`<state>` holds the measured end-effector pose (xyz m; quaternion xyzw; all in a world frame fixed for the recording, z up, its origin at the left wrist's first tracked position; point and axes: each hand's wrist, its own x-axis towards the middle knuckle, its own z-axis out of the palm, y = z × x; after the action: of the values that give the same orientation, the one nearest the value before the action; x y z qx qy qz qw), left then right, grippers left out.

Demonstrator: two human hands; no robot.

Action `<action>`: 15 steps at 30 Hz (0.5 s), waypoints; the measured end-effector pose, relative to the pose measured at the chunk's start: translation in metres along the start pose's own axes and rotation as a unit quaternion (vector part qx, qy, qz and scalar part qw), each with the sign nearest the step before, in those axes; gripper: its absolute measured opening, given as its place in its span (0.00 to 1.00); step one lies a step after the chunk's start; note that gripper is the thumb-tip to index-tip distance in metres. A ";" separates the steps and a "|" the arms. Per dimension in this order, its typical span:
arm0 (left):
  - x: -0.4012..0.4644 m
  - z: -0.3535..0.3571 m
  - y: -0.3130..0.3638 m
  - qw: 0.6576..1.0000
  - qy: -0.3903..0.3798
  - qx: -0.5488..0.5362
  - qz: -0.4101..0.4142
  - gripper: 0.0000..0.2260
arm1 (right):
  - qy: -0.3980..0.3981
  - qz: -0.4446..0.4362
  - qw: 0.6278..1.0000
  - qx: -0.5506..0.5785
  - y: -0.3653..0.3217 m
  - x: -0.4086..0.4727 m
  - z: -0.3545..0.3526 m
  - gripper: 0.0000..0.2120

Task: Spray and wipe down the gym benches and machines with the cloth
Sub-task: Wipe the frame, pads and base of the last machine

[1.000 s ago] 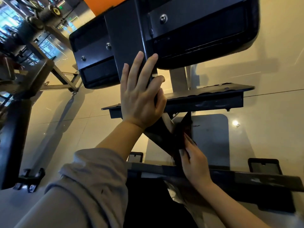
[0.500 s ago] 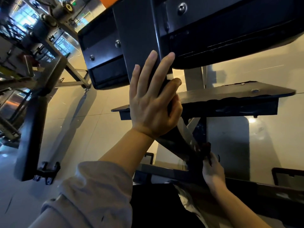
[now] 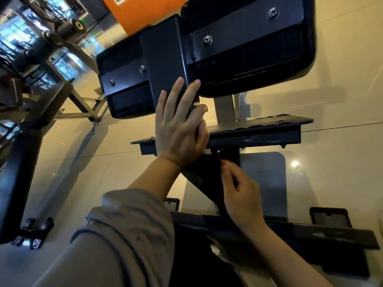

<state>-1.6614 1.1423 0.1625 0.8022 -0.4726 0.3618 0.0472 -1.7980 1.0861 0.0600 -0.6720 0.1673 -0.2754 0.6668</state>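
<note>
Under the bench [image 3: 248, 48], seen from below against pale floor tiles [image 3: 103, 141]: black pad undersides with bolted plates at far centre, a dark post [image 3: 165, 59] running down between them to a crossbar [image 3: 255, 135] and a near base bar [image 3: 310, 233]. Left hand [image 3: 178, 131] flat on the post, fingers straight, thumb round its right edge, grey sleeve [image 3: 124, 235] bunched at the forearm. Right hand [image 3: 242, 195] lower right, fingers curled at the dark strut [image 3: 207, 175] under the crossbar, grip impossible to tell. Cloth not visible. More machines [image 3: 31, 59] far left.
</note>
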 end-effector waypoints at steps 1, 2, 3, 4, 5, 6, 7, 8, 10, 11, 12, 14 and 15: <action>-0.001 0.000 0.000 1.000 -0.001 -0.003 0.000 0.09 | 0.005 0.002 1.000 -0.004 0.002 -0.001 0.001 0.10; 0.000 -0.001 0.001 1.000 0.000 -0.007 0.002 0.09 | 0.010 0.004 1.000 -0.005 0.005 -0.003 0.003 0.11; 0.000 0.000 0.001 1.000 0.003 -0.011 0.003 0.09 | 0.015 0.001 1.000 -0.007 0.008 -0.005 0.006 0.12; 0.000 0.001 0.000 1.000 0.009 -0.014 0.006 0.09 | 0.019 -0.007 1.000 -0.014 0.013 -0.009 0.011 0.13; 0.000 0.002 -0.001 1.000 0.018 -0.017 0.009 0.08 | 0.019 -0.020 0.999 -0.027 0.018 -0.013 0.016 0.15; -0.001 0.004 -0.002 0.999 0.027 -0.020 0.014 0.07 | 0.015 -0.030 0.999 -0.039 0.026 -0.018 0.019 0.17; -0.001 0.006 -0.004 0.999 0.035 -0.022 0.018 0.06 | 0.009 -0.031 0.998 -0.050 0.036 -0.022 0.020 0.19; -0.001 0.007 -0.005 0.999 0.041 -0.023 0.021 0.06 | -0.001 -0.016 0.998 -0.065 0.048 -0.024 0.019 0.20; -0.002 0.010 -0.006 0.998 0.048 -0.023 0.023 0.06 | -0.038 0.059 0.993 -0.094 0.077 -0.025 0.014 0.19; -0.002 0.011 -0.006 0.998 0.051 -0.021 0.024 0.06 | -0.056 0.104 0.987 -0.107 0.092 -0.026 0.011 0.19; -0.002 0.011 -0.006 0.998 0.051 -0.020 0.026 0.06 | -0.070 0.143 0.980 -0.116 0.105 -0.028 0.009 0.19; -0.001 0.011 -0.006 0.998 0.048 -0.020 0.025 0.07 | -0.070 0.206 0.970 -0.108 0.124 -0.033 0.008 0.20; 0.000 0.011 -0.006 0.999 0.045 -0.019 0.022 0.08 | -0.058 0.234 0.966 -0.095 0.131 -0.036 0.009 0.19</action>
<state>-1.6506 1.1410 0.1565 0.7732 -0.4948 0.3893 0.0758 -1.8027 1.1075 -0.0745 -0.6894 0.3065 -0.0552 0.6540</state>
